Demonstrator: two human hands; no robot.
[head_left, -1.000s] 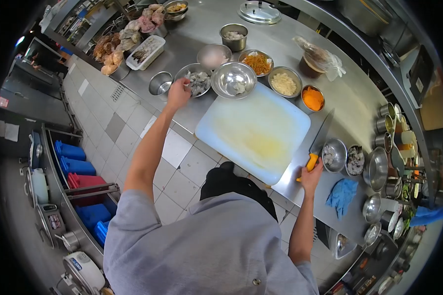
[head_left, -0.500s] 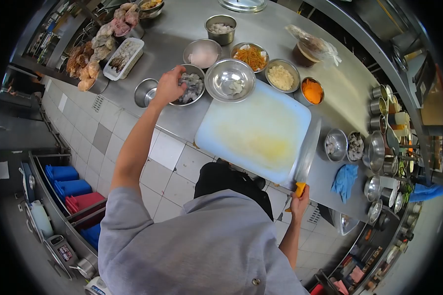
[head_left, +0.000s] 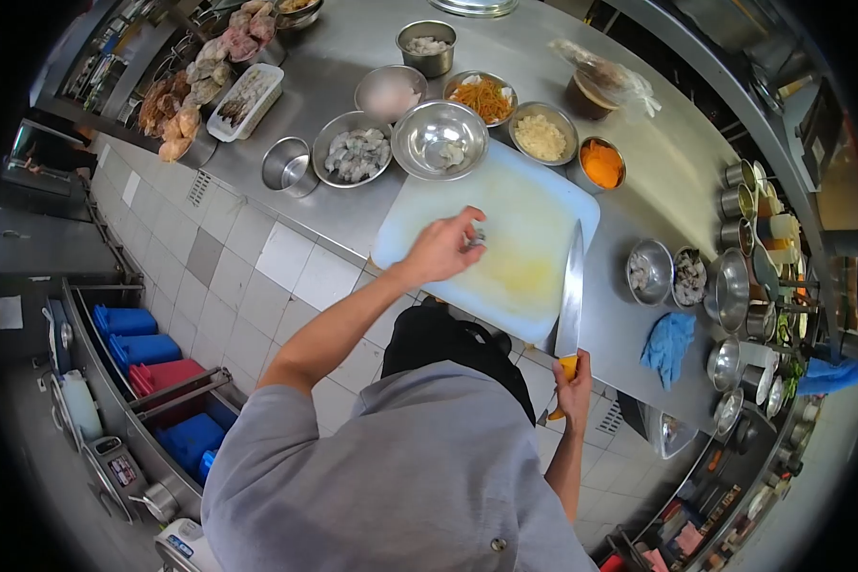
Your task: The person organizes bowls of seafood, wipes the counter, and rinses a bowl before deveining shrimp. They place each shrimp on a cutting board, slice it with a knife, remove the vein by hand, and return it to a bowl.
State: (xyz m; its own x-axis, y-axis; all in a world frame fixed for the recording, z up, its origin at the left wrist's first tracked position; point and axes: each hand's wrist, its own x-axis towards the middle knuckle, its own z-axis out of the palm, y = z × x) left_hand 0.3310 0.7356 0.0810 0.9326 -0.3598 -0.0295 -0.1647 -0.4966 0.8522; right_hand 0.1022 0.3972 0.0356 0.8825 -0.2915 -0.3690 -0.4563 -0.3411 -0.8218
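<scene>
Prep work looks to me barely begun at the cutting stage. My left hand (head_left: 440, 250) hangs over the white cutting board (head_left: 534, 205), its grip pinched on a small pale grey piece (head_left: 478, 234), which I take to be a raw shrimp, though it is too small to be sure. The piece sits at the fingertips just above the middle of the board, and I cannot tell whether it touches the surface yet. My right hand (head_left: 574, 383) is wrapped tight around the orange handle of a long knife (head_left: 570, 294), whose blade lies along the right side of the board, pointing away from me.

As far as I can judge, nothing has been cut: the board carries only a yellowish stain and no slices or scraps. The steel bowl of raw shrimp (head_left: 354, 151) at the far left corner of the board is still well filled, and the large steel bowl (head_left: 440, 139) next to it holds only a scrap or two. Beyond them on the desk (head_left: 667, 181) stand bowls of shredded carrot (head_left: 487, 97), pale chopped bits (head_left: 541, 136) and an orange mash (head_left: 602, 164), so I reckon those ingredients are ready and most of the shrimp remains to be worked through.
</scene>
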